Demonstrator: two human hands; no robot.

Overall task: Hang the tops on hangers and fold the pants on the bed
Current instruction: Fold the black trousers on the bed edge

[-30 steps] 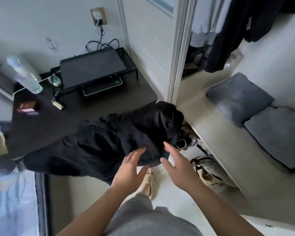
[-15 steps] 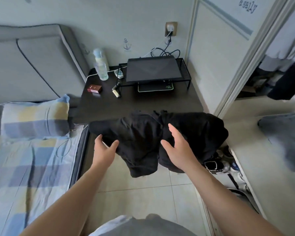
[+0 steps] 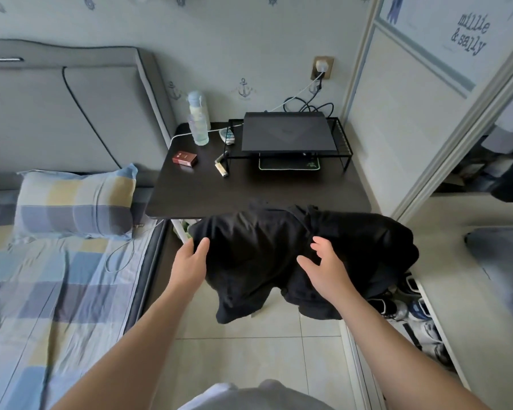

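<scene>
A black garment (image 3: 264, 255) lies bunched over the near edge of the dark desk (image 3: 249, 196), its two lower ends hanging free above the tiled floor (image 3: 264, 350), with the bed (image 3: 57, 291) to the left and shoes (image 3: 409, 303) to the right. The left hand (image 3: 190, 261) is at the cloth's left edge with the thumb laid over the fabric; the fingers are partly hidden by the cloth, so I cannot tell whether they have pinched it. The right hand (image 3: 323, 270) is spread wide over the middle of the heap, fingers apart and gripping nothing, either just touching or just above it. The cloth looks soft, limp and fairly light, likely to sag, slide off the smooth desk top and unfold once lifted. It is too crumpled to say whether it is a top or pants. A sound hold would be two gathered handfuls along the upper fold on the desk, well apart, rather than the dangling ends
</scene>
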